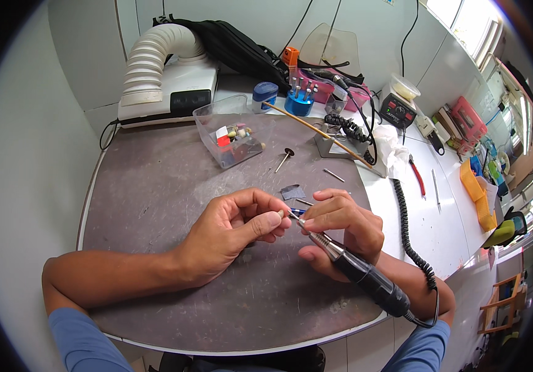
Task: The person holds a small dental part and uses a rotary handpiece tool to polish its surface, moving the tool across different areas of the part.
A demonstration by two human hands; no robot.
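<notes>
Nearest, the right hand [341, 226] grips a black rotary handpiece [356, 270], its coiled cord [412, 239] trailing right. Just beside its tip, the left hand [235, 232] pinches a tiny pale piece [281, 214] over the grey bench [155, 186]. Farther back stand a clear plastic box [232, 130] and a white extractor [167, 74].

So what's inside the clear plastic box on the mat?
The clear box holds small grinding bits with pale rounded tips and a red and white piece. Whatever lies beneath that pile is covered.
</notes>
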